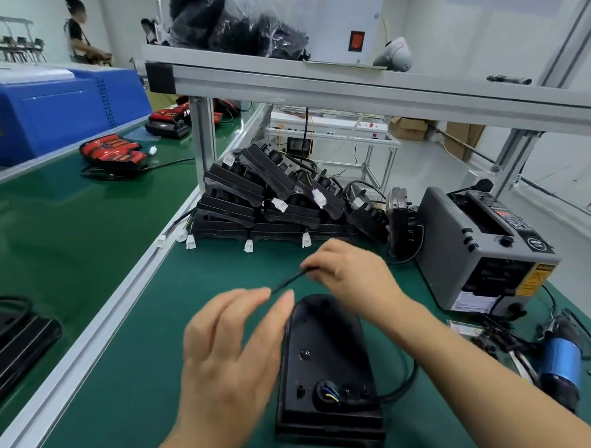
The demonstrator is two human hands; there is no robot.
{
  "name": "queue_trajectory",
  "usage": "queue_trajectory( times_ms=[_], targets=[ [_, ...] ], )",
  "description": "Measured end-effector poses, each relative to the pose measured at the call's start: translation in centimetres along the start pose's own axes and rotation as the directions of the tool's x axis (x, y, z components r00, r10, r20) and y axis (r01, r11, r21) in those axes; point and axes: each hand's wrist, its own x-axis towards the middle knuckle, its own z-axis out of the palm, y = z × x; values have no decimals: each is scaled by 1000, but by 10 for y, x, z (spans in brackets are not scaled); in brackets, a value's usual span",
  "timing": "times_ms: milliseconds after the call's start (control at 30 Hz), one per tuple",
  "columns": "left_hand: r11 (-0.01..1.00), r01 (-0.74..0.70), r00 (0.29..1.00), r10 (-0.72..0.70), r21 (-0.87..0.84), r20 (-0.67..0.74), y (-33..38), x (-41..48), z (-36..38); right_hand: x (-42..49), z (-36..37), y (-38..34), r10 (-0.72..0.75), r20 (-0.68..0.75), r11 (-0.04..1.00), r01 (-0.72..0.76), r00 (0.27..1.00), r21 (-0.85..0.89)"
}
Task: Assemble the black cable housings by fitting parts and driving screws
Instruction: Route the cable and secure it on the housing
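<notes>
Housing (325, 366), long axis near-far, round end away; strip (290, 280) in R fingers' (315, 265) pinch; L hand (225, 347) unclear

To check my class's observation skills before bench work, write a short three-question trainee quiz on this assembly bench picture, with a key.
1. True or false: the blue-bodied electric screwdriver lies unheld on the green bench mat.
2. The right hand pinches: A a thin black strip; B a white connector; C a screw.
3. Fill in: the grey tape dispenser stands to the ____ of the black rounded plastic housing.
Key: 1 true; 2 A; 3 right.
</notes>
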Motion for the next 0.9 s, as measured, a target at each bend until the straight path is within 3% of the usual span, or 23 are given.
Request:
queue_trajectory(
  times_ms=[33, 67, 100, 167, 200, 267, 333, 400, 467, 533, 600, 700, 800, 900],
  targets=[
    [996, 14, 999, -18, 91, 37, -1, 5, -4, -6, 3, -8, -57, 35, 998, 57, 998, -23],
    [981, 34, 984, -66, 190, 163, -2, 11, -9, -11, 6, -14, -103, 70, 994, 105, 992, -36],
    [959, 66, 916, -168, 275, 364, -3, 16, -13, -16, 10, -19, -138, 103, 989, 142, 985, -35],
    [899, 176, 596, -422, 401, 683, -7, 21, -16, -23, 19, -27, -188, 152, 982, 191, 970, -2],
    [896, 216, 493, -443, 388, 749, -10, 17, -16, -26, 23, -29, -213, 167, 977, 213, 963, 17],
    [893, 351, 370, -409, 283, 834, -14, 3, -12, -32, 29, -33, -261, 188, 965, 257, 947, 46],
    [838, 502, 301, -403, 216, 865, -10, -5, -9, -40, 30, -33, -257, 180, 965, 244, 949, 95],
    [776, 591, 272, -449, 221, 851, -9, -13, -8, -52, 24, -27, -110, 109, 985, 94, 988, 143],
    [766, 593, 281, -485, 247, 828, -9, -18, -9, -72, 11, -14, 150, 45, 986, -152, 988, 69],
    [766, 587, 284, -498, 262, 820, -7, -21, -10, -96, -2, 1, 399, 90, 915, -389, 913, -111],
    [764, 596, 292, -491, 245, 821, -2, -22, -7, -119, -10, 9, 554, 224, 830, -511, 802, -225],
    [769, 602, 328, -485, 216, 811, 4, -23, 3, -137, -8, 5, 588, 371, 789, -610, 718, -72],
    [746, 634, 335, -504, 206, 796, 7, -20, 10, -137, -2, -4, 577, 362, 758, -645, 732, 95],
    [769, 603, 354, -498, 214, 792, 9, -21, 10, -135, 3, -15, 559, 388, 776, -627, 733, 65]
  ],
)
